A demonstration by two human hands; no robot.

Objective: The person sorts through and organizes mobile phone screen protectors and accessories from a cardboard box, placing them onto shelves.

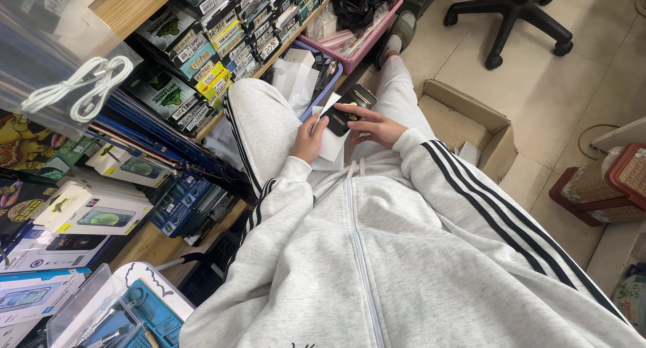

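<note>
I sit in a grey tracksuit with black stripes, looking down at my lap. My right hand (372,125) holds a small black rectangular device, like a phone (349,108), by its near end. My left hand (309,139) rests on my left thigh and grips a white paper or sleeve (331,146) that lies under the black device. Both hands are close together above my lap.
Wooden shelves on the left hold stacked product boxes (202,45) and phone-accessory packs (101,213). A coiled white cable (81,85) hangs in a clear bag. A pink basket (387,18), an open cardboard box (471,129), an office chair base (518,11) and a woven basket (605,186) stand on the tiled floor.
</note>
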